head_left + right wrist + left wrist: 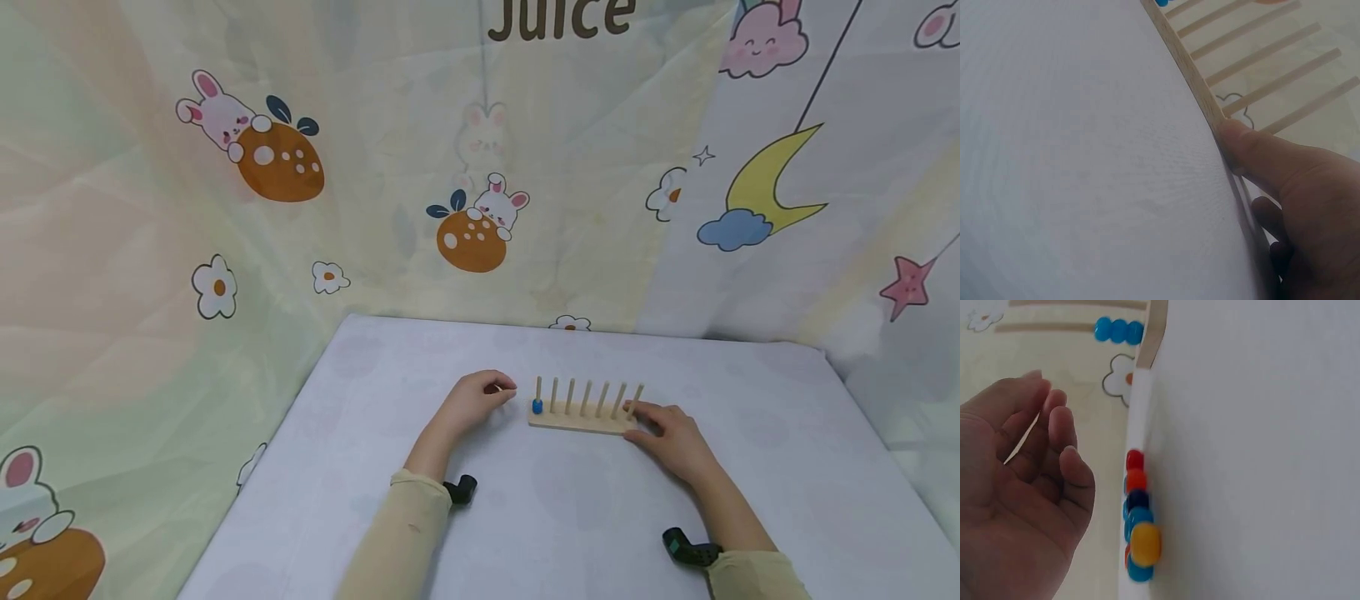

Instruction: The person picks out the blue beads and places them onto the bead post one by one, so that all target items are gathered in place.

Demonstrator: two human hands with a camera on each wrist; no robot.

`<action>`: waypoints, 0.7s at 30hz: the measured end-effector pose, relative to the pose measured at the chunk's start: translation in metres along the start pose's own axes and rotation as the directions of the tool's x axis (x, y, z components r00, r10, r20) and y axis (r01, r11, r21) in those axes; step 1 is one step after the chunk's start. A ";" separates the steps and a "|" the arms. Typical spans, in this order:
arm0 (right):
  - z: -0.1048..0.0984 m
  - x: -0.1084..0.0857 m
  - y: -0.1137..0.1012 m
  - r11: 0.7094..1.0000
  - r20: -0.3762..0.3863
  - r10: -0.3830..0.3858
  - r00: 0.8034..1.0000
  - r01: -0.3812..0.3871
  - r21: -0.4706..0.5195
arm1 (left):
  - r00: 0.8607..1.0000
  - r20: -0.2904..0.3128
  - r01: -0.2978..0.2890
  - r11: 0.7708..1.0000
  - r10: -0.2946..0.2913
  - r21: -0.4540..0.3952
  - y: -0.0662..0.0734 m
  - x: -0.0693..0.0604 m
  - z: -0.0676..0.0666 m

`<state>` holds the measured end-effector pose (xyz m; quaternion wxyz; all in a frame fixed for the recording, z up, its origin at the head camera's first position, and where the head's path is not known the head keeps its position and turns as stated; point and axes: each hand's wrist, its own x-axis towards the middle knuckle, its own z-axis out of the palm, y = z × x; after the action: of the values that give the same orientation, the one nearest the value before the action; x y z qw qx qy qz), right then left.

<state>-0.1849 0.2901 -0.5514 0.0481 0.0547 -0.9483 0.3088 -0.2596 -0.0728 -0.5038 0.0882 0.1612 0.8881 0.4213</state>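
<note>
A pale wooden peg board (581, 423) with a row of several upright pegs stands on the table. Blue beads (537, 407) sit on its leftmost peg; three blue beads (1119, 330) show there in the left wrist view. At the board's right end my right hand (671, 437) grips it, the thumb (1254, 147) against the front edge. My left hand (474, 400) hovers left of the board, apart from it, its fingers loosely curved with nothing visible between them. Loose beads (1137, 481) in red, orange, dark blue, blue and yellow lie near the left hand in its wrist view.
A white cloth covers the table (547, 517). Behind and beside it hangs a printed curtain (375, 150) with rabbits, flowers and a moon. Black devices are strapped at both wrists. The loose beads cannot be made out in the head view.
</note>
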 end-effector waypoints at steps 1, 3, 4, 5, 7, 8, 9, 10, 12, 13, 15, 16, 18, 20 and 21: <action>0.000 0.000 0.000 1.000 0.003 -0.001 1.000 0.001 0.000 | 1.000 -0.006 0.008 1.000 -0.008 -0.004 -0.002 -0.002 -0.003; -0.001 0.000 0.001 1.000 0.008 0.001 1.000 0.000 -0.006 | 1.000 -0.011 0.019 1.000 -0.019 -0.010 -0.005 -0.005 -0.010; -0.001 0.000 0.002 1.000 0.011 0.002 1.000 -0.002 -0.008 | 1.000 -0.010 0.019 1.000 -0.019 -0.008 -0.008 -0.006 -0.012; -0.001 0.000 0.002 1.000 0.014 0.003 1.000 -0.003 -0.011 | 1.000 -0.010 0.021 1.000 -0.021 -0.008 -0.011 -0.007 -0.015; -0.001 0.000 0.002 1.000 0.017 0.006 1.000 -0.006 -0.013 | 0.999 -0.010 0.033 0.999 -0.033 -0.010 -0.016 -0.010 -0.021; -0.001 0.000 0.002 1.000 0.018 0.006 1.000 -0.006 -0.012 | 0.999 -0.010 0.043 0.999 -0.043 -0.012 -0.019 -0.011 -0.023; -0.001 0.000 0.002 1.000 0.018 0.005 1.000 -0.005 -0.011 | 0.999 -0.011 0.053 0.999 -0.053 -0.009 -0.021 -0.013 -0.026; -0.001 0.000 0.002 1.000 0.018 0.004 1.000 -0.004 -0.009 | 0.998 -0.014 0.067 0.998 -0.067 -0.005 -0.024 -0.015 -0.028; -0.001 0.000 0.001 1.000 0.013 0.001 1.000 -0.001 -0.006 | 0.995 -0.018 0.096 0.995 -0.096 0.001 -0.030 -0.019 -0.032; -0.001 0.000 0.000 1.000 0.009 -0.001 1.000 0.001 -0.004 | 0.994 -0.019 0.108 0.994 -0.108 0.002 -0.033 -0.021 -0.034; -0.001 0.000 -0.001 1.000 0.000 -0.004 1.000 0.004 -0.003 | 0.992 -0.018 0.123 0.992 -0.123 0.014 -0.039 -0.025 -0.038; -0.002 0.000 -0.001 1.000 -0.002 -0.006 1.000 0.006 -0.004 | 0.992 -0.017 0.128 0.992 -0.128 0.018 -0.042 -0.026 -0.039; -0.002 -0.001 -0.002 1.000 -0.003 -0.008 1.000 0.008 -0.003 | 0.991 -0.016 0.134 0.990 -0.134 0.031 -0.048 -0.029 -0.042; -0.003 -0.001 -0.002 1.000 0.000 -0.005 1.000 0.005 -0.003 | 0.991 -0.021 0.135 0.990 -0.134 0.040 -0.053 -0.032 -0.044; -0.003 -0.001 -0.003 1.000 0.006 -0.006 1.000 0.006 -0.004 | 0.990 -0.023 0.138 0.990 -0.137 0.043 -0.055 -0.034 -0.045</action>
<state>-0.1837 0.2896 -0.5478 0.0463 0.0581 -0.9489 0.3067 -0.2524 -0.1498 -0.5175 0.1043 0.0973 0.9071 0.3960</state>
